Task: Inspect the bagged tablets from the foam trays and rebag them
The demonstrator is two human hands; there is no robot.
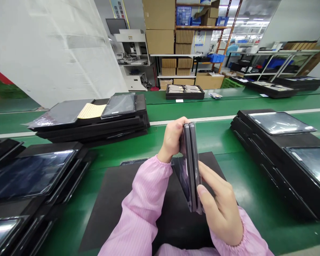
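The left hand (173, 137) and the right hand (221, 202) both grip two thin tablets (191, 167), side by side and standing on edge above a black mat (114, 202), so this pair is not yet put down. Other tablets (282, 122) lie on stacks of black trays (274, 160) to the left and right, but I cannot tell which are done or left to do. The long green table (245, 192) crosses the room, with big cardboard boxes (160, 42) behind it.

From way over here I'm seeing a baggy, finely striped light-pink left sleeve (145, 197) over the black mat (109, 202) and a pink right sleeve (252, 236) by its right edge, both kinda wrinkly, with ruffly, elastic-looking gathered cuffs (164, 164).
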